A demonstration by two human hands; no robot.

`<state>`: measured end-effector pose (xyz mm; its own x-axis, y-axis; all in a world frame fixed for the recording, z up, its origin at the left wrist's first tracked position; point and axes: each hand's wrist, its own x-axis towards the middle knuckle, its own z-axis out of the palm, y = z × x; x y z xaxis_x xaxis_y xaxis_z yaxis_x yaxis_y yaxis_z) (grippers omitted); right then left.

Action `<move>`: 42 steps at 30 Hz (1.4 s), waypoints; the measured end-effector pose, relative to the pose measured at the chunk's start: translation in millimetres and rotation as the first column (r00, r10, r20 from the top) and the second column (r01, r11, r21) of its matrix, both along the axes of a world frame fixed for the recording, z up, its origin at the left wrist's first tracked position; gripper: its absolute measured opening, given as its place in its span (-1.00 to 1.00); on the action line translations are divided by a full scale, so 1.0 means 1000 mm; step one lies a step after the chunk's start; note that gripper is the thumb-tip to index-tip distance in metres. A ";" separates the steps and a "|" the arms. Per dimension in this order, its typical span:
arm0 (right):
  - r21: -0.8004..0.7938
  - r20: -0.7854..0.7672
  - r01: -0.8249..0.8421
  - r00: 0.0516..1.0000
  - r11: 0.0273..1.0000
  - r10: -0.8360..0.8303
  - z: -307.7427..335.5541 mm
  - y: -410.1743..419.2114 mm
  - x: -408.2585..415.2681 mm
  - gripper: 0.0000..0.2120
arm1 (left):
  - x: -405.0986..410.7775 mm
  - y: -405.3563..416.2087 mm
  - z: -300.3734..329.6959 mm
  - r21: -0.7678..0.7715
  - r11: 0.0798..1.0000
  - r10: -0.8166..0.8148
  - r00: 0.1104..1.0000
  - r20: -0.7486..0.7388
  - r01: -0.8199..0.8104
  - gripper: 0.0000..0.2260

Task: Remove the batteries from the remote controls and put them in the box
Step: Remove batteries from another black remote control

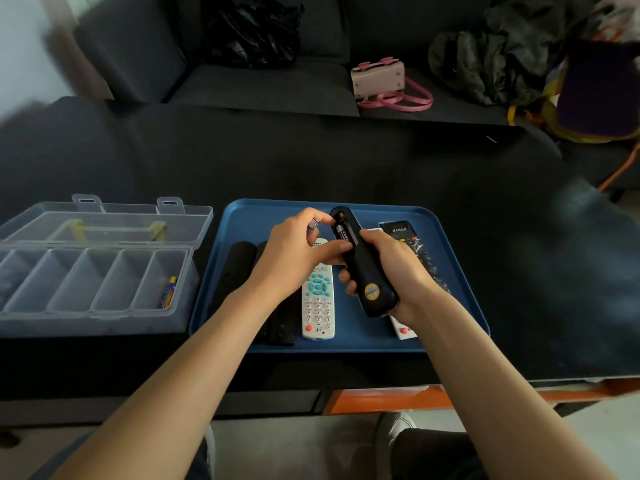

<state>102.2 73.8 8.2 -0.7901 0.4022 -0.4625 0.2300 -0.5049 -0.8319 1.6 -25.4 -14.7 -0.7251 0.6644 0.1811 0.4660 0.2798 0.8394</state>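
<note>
- Batteries are being taken out of a black remote control (367, 271), which is being gripped back-up by the right hand (398, 268) above the blue tray (450, 271).
- One purple battery (312, 230) is being pinched between the fingertips of the left hand (294, 258), just beside the open compartment.
- A second purple battery (344, 234) is still being held in the compartment, with the left thumb being rested close against it.
- The clear compartment box (93, 282) is being kept open on the tabletop (346, 161) to the left of the tray; one battery (169, 292) is already lying in its rightmost section.
- Other remotes are being left on the tray: a white remote (318, 306) under the hands, dark ones (239, 268) to its left, a bagged remote (412, 247) to the right.
- For the step in hand, the remote is best being held steady while the seated battery is being levered up from its spring end, judging by how it sits.
- The freed battery should be kept well pinched, since it could be dropped while the thumb is being worked.
- Both cells can then be carried left to the box.
</note>
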 end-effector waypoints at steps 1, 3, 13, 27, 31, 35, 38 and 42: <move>0.004 -0.003 -0.003 1.000 1.000 0.003 0.000 0.000 0.000 -0.74 | 0.000 0.000 0.000 0.007 1.000 0.002 1.000 0.001 -0.002 -0.69; 0.014 -0.005 -0.011 1.000 1.000 0.011 0.001 -0.001 0.001 -0.75 | 0.000 -0.001 0.001 0.020 1.000 0.006 1.000 -0.010 -0.006 -0.69; 0.073 -0.012 -0.046 0.999 0.996 0.047 0.003 -0.003 0.001 -0.73 | -0.003 -0.002 -0.001 0.025 1.000 -0.007 1.000 -0.018 0.008 -0.75; 0.170 0.008 -0.094 0.996 0.981 0.094 -0.003 -0.021 -0.013 -0.71 | -0.005 -0.006 0.007 0.120 0.991 0.051 0.994 0.092 -0.061 -0.83; 0.172 -0.027 -0.095 0.995 0.981 0.101 -0.001 -0.026 -0.022 -0.71 | -0.002 -0.011 0.014 0.255 0.953 0.099 0.964 0.246 -0.163 -0.82; 0.177 -0.061 -0.072 0.995 0.982 0.084 0.002 -0.035 -0.026 -0.72 | -0.010 -0.024 0.013 0.283 0.927 0.183 0.955 0.234 -0.246 -0.92; 0.155 -0.069 -0.054 0.995 0.986 0.065 0.007 -0.044 -0.028 -0.75 | -0.013 -0.041 0.017 0.289 0.914 0.237 0.952 0.193 -0.286 -0.95; 0.105 -0.080 -0.044 0.995 0.994 0.052 0.019 -0.062 -0.035 -0.75 | -0.024 -0.077 0.031 0.245 0.898 0.360 0.930 0.074 -0.367 -0.93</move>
<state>66.8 11.5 27.0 -0.8433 0.4050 -0.3533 0.1803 -0.4060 -0.8959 -22.6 -102.1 16.6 -0.9140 0.2896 0.2842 0.3493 0.2053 0.9143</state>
